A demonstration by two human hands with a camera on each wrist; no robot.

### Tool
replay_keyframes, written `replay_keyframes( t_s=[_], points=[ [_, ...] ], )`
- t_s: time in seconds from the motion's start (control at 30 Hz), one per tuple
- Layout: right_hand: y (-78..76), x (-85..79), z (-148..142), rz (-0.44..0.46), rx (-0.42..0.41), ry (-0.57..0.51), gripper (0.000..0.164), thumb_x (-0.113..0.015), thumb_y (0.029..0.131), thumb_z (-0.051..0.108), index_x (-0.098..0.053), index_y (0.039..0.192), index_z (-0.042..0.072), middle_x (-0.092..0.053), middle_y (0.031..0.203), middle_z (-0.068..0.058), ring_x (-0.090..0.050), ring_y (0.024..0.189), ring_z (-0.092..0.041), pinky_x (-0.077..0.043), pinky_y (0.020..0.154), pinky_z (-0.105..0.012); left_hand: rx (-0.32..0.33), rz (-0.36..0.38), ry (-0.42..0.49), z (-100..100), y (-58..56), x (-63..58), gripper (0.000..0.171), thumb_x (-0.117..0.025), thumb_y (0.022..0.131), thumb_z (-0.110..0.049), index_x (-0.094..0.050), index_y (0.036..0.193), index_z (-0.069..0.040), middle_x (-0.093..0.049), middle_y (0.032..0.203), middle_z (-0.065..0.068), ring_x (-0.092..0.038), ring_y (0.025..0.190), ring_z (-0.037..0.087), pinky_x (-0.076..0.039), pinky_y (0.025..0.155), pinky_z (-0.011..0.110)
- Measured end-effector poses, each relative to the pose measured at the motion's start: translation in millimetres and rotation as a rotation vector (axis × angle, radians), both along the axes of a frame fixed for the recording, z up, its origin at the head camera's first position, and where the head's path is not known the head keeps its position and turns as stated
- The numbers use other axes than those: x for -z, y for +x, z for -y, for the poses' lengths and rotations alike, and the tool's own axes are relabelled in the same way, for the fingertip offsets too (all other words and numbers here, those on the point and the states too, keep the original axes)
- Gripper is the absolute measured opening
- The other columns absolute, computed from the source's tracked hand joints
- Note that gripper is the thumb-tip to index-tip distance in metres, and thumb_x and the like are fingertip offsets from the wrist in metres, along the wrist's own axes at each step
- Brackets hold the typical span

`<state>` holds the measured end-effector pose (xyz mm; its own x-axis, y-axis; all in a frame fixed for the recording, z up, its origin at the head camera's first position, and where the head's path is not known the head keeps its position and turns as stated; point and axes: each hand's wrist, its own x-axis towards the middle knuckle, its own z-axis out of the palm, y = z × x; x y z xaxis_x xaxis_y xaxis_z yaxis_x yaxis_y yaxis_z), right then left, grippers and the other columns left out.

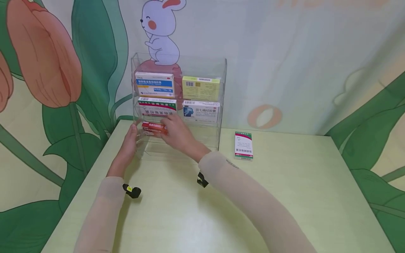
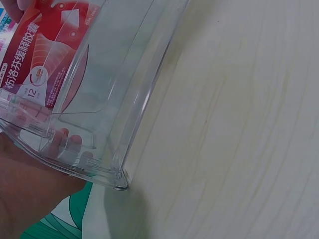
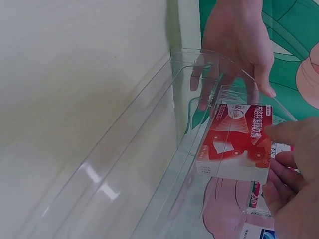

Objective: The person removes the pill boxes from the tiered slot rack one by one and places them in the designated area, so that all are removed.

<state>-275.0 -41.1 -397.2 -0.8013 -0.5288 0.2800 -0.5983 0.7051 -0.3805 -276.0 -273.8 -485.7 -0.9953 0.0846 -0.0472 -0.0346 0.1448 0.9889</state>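
Note:
A clear tiered display rack (image 1: 178, 149) stands on the table with medicine boxes on its tiers. My right hand (image 1: 178, 131) pinches a red medicine box (image 1: 154, 128) by its right end, at the lowest tier on the left. In the right wrist view the thumb lies on the red front of the box (image 3: 239, 137) and the fingers curl near its edge. My left hand (image 1: 128, 142) holds the rack's left side; through the clear plastic its fingers (image 3: 205, 99) show on the outer face, with the thumb along the edge.
Above the red box sit a green-and-white box (image 1: 157, 105) and a blue-and-white box (image 1: 155, 85). On the right side are a yellow box (image 1: 200, 88) and a white box (image 1: 200, 111). Another green-and-white box (image 1: 243, 145) lies on the table right of the rack. A printed curtain (image 1: 300, 70) hangs behind.

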Motion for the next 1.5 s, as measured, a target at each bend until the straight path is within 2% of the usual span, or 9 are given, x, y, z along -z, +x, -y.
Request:
replay_keyframes(
  t_s=[0.1, 0.23, 0.4, 0.5, 0.63, 0.87, 1.07, 1.27, 1.5],
  points=[
    [-2.2, -1.8, 2.4, -0.021, -0.003, 0.029, 0.040, -0.081, 0.097, 0.025, -0.069, 0.130, 0.006, -0.065, 0.133, -0.006, -0.051, 0.122, -0.021, -0.047, 0.109, -0.028, 0.001, 0.002, 0.006, 0.3, 0.8, -5.1, 0.068, -0.014, 0.112, -0.059, -0.006, 0.172, -0.027, -0.011, 0.176, 0.018, -0.013, 0.160, 0.047, -0.014, 0.126, 0.067],
    [-3.4, -2.7, 3.5, -0.062, -0.015, 0.089, 0.032, -0.077, 0.100, 0.019, -0.069, 0.128, 0.006, -0.066, 0.130, -0.007, -0.052, 0.118, -0.022, -0.048, 0.109, -0.030, 0.011, 0.013, 0.005, -3.7, 7.4, -18.2, 0.067, -0.015, 0.114, -0.055, -0.005, 0.172, -0.024, -0.007, 0.176, 0.018, -0.012, 0.160, 0.048, -0.014, 0.125, 0.068],
    [-4.7, -2.0, 2.5, -0.100, -0.028, 0.197, 0.037, -0.079, 0.098, 0.018, -0.067, 0.131, 0.006, -0.067, 0.129, -0.007, -0.054, 0.117, -0.022, -0.047, 0.110, -0.032, 0.031, 0.013, -0.016, -6.2, 13.8, -25.8, 0.066, -0.013, 0.115, -0.052, -0.004, 0.172, -0.022, -0.007, 0.176, 0.022, -0.011, 0.159, 0.050, -0.015, 0.124, 0.071],
    [-7.0, -4.0, 2.5, -0.123, -0.027, 0.261, 0.041, -0.081, 0.095, 0.016, -0.067, 0.133, 0.007, -0.065, 0.133, -0.007, -0.053, 0.119, -0.022, -0.045, 0.112, -0.031, 0.035, 0.002, -0.028, -4.9, 13.9, -27.4, 0.066, -0.013, 0.115, -0.051, -0.004, 0.172, -0.021, -0.009, 0.175, 0.024, -0.013, 0.159, 0.050, -0.015, 0.124, 0.071],
    [-6.9, -7.7, -4.9, -0.117, -0.028, 0.277, 0.042, -0.081, 0.094, 0.012, -0.067, 0.133, 0.007, -0.063, 0.135, -0.006, -0.051, 0.123, -0.021, -0.042, 0.114, -0.030, 0.031, -0.007, -0.049, -7.6, 13.4, -28.2, 0.066, -0.013, 0.115, -0.052, -0.004, 0.172, -0.021, -0.014, 0.173, 0.026, -0.016, 0.159, 0.049, -0.016, 0.124, 0.069],
    [-1.1, -18.2, -28.4, -0.099, -0.037, 0.206, 0.038, -0.077, 0.099, 0.014, -0.065, 0.134, 0.008, -0.061, 0.136, -0.005, -0.052, 0.127, -0.022, -0.043, 0.115, -0.030, 0.015, 0.014, -0.051, -9.6, 13.4, -25.6, 0.067, -0.012, 0.114, -0.054, -0.003, 0.172, -0.022, -0.020, 0.171, 0.029, -0.020, 0.158, 0.049, -0.018, 0.124, 0.068],
    [4.2, -37.3, -50.6, -0.063, -0.060, 0.156, 0.033, -0.079, 0.097, 0.015, -0.068, 0.128, 0.010, -0.066, 0.130, -0.003, -0.057, 0.113, -0.020, -0.051, 0.101, -0.028, 0.012, 0.022, -0.053, -7.2, 12.7, -21.1, 0.067, -0.011, 0.114, -0.056, -0.002, 0.172, -0.025, -0.020, 0.171, 0.028, -0.019, 0.158, 0.048, -0.018, 0.124, 0.068],
    [5.0, -56.2, -72.0, 0.012, -0.120, 0.024, 0.025, -0.079, 0.097, 0.013, -0.071, 0.120, 0.009, -0.069, 0.116, -0.001, -0.058, 0.100, -0.018, -0.053, 0.088, -0.027, 0.021, 0.009, -0.019, -4.3, 12.5, -22.9, 0.068, -0.011, 0.114, -0.055, -0.002, 0.172, -0.022, -0.018, 0.172, 0.029, -0.018, 0.159, 0.047, -0.018, 0.125, 0.067],
    [10.9, -74.2, -106.1, 0.093, -0.166, -0.078, 0.027, -0.080, 0.097, 0.015, -0.071, 0.121, 0.007, -0.068, 0.111, -0.001, -0.063, 0.095, -0.015, -0.057, 0.085, -0.028, 0.028, 0.020, -0.022, -4.2, 12.3, -19.9, 0.066, -0.010, 0.114, -0.054, -0.003, 0.172, -0.025, -0.017, 0.172, 0.030, -0.018, 0.159, 0.048, -0.017, 0.124, 0.069]
  ],
)
